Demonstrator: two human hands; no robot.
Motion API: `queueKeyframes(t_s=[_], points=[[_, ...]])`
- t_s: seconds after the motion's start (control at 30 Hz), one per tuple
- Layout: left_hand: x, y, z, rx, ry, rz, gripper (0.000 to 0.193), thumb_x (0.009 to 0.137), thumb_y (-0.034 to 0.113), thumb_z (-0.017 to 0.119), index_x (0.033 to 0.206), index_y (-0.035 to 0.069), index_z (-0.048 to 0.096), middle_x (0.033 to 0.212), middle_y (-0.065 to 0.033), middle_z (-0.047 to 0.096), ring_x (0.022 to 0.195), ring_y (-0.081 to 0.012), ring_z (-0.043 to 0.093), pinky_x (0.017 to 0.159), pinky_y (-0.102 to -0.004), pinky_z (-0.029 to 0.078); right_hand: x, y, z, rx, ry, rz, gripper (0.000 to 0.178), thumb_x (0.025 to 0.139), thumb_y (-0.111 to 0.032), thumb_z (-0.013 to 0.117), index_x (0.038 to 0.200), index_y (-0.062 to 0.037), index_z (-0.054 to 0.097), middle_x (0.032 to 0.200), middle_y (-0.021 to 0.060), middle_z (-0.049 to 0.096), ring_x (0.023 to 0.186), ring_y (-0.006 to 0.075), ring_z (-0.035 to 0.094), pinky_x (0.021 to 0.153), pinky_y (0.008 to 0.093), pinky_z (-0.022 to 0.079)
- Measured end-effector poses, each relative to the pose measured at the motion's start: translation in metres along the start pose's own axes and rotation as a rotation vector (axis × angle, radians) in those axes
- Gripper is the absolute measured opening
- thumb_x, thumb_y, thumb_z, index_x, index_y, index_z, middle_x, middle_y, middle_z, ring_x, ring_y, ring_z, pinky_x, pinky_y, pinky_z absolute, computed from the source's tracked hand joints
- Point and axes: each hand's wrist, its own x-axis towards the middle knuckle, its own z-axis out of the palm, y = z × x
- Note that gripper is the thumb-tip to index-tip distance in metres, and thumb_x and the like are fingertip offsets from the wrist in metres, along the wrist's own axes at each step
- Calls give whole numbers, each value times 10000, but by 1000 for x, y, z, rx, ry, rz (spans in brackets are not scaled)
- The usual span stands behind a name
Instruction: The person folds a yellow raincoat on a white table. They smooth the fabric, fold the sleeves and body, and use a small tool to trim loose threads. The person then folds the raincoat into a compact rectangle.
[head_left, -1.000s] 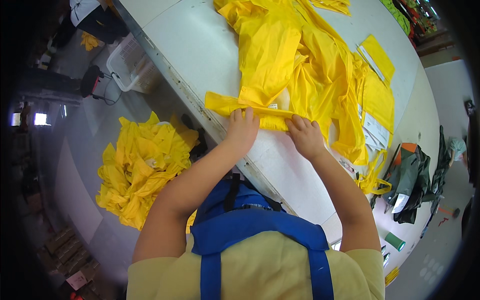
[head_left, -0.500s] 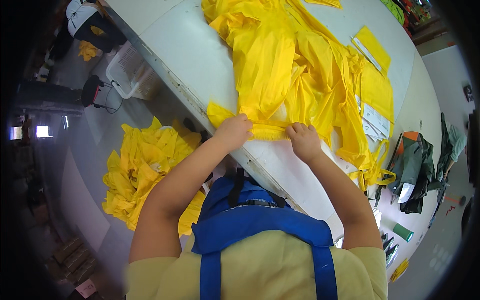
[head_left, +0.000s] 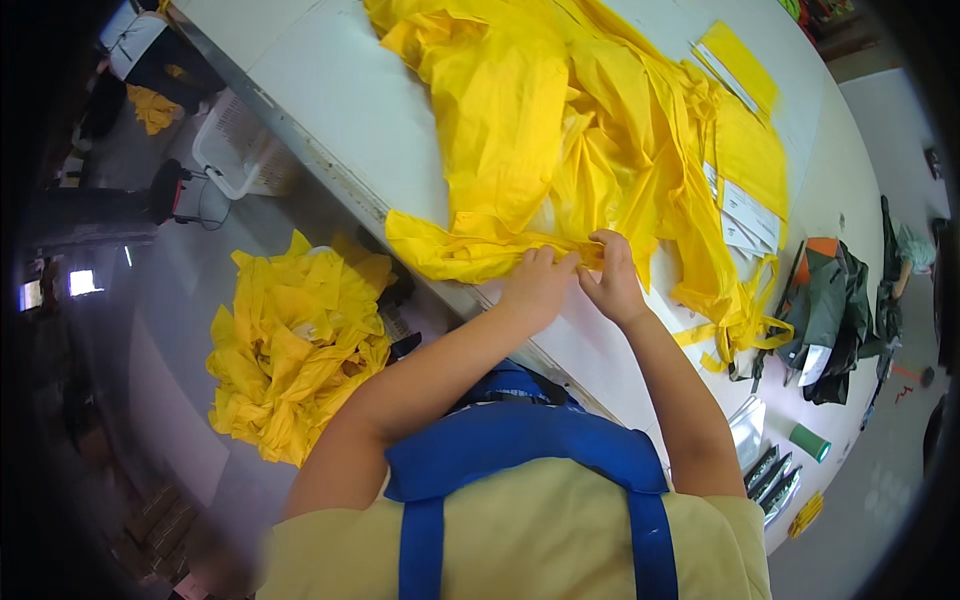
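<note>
A large yellow garment [head_left: 505, 130] of thin, shiny fabric lies in loose folds over the white table [head_left: 330, 85]. Its folded near edge runs along the table's front, with one end hanging a little past the corner at the left. My left hand [head_left: 537, 290] is closed on this edge, fingertips pressed into the cloth. Just to its right is my right hand [head_left: 614, 282], thumb and forefinger apart at the same strip of cloth. The two hands almost touch. What lies under my left fingers is hidden.
A heap of yellow fabric [head_left: 295, 350] sits below the table at the left, near a white plastic basket [head_left: 228, 150]. Flat yellow pieces with white paper sheets [head_left: 748, 222] lie at right. Beyond are dark folded garments [head_left: 825, 320] and a green roll [head_left: 809, 442]. Another person [head_left: 160, 50] stands far left.
My left hand has slid right along the garment's edge toward my right hand. The right fingers have lifted and spread. More of the folded edge shows at the left.
</note>
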Motion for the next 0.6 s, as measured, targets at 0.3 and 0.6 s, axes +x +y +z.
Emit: queueKeyframes(t_s=[0.3,0.6], points=[[16,11,15,298,-140,-24,139,781,188,615,885,108,662,963,-66,551,937,-276,533,730,-458,437,-10,23,-7,-395,-119,-76,357,704,-55,656,1054,-42,585,1040,143,548,1016,325,503,892,400,417],[12,-5,19,138,3,-24,111,789,120,541,853,120,631,860,-50,596,863,-287,561,690,-467,420,-15,17,6,-329,0,-83,136,705,-105,687,828,-75,636,861,74,597,924,257,545,816,383,413]])
